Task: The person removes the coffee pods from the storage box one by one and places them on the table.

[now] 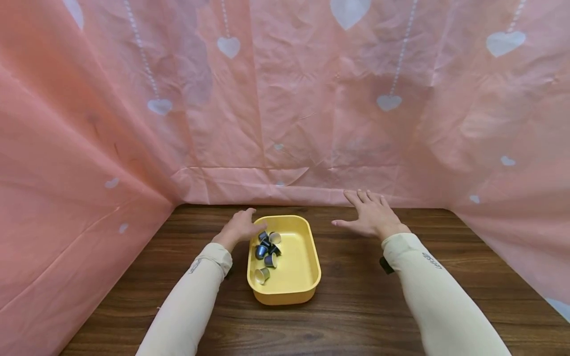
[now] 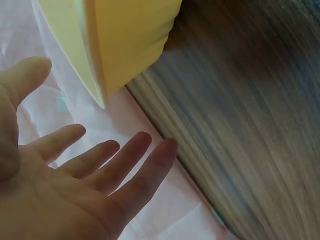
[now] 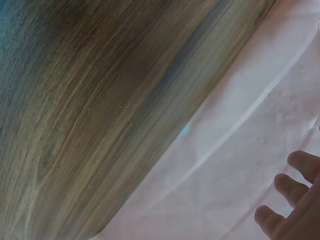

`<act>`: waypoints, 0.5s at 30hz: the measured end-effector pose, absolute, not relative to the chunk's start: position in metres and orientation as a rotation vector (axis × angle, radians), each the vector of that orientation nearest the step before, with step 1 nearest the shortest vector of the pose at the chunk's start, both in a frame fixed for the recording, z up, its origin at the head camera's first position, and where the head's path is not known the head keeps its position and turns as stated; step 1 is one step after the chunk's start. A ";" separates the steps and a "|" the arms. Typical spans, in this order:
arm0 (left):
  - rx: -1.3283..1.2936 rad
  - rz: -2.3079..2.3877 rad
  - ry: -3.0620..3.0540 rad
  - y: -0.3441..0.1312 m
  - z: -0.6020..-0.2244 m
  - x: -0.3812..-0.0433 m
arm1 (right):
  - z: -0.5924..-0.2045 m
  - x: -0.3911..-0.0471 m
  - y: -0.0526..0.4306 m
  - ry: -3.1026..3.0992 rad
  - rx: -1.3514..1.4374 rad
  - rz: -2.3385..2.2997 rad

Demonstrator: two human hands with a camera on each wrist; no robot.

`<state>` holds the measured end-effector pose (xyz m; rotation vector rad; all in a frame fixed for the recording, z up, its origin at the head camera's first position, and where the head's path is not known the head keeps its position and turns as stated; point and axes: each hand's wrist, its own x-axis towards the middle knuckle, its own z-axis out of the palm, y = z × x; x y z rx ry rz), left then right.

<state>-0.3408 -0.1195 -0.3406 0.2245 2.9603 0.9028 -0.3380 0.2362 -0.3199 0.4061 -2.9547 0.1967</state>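
A yellow rectangular tray [image 1: 299, 291] with rounded corners stands on the wooden table. Several coffee capsules [image 1: 270, 260], dark blue, black and pale, lie along its left side. My left hand [image 1: 240, 227] is at the tray's far left edge, fingers spread and holding nothing; whether it touches the rim I cannot tell. In the left wrist view, the palm of the left hand [image 2: 95, 185] faces the camera below the tray wall [image 2: 132, 45]. Away to the right of the tray, my right hand [image 1: 369, 217] hovers with fingers spread and thumb toward the tray, holding nothing. Only its fingertips [image 3: 290, 187] show in the right wrist view.
Dark brown wood of the table [image 1: 356, 306] surrounds the tray. A pink curtain [image 1: 303, 123] with pale hearts hangs behind the table's far edge and along both sides.
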 end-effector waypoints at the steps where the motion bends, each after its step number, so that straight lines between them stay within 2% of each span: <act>1: 0.228 0.917 2.953 -0.120 -0.341 -0.341 | -0.320 -0.338 0.236 -2.956 0.409 0.198; 15: 0.194 1.016 2.872 -0.132 -0.358 -0.336 | -0.322 -0.340 0.233 -2.898 0.494 0.257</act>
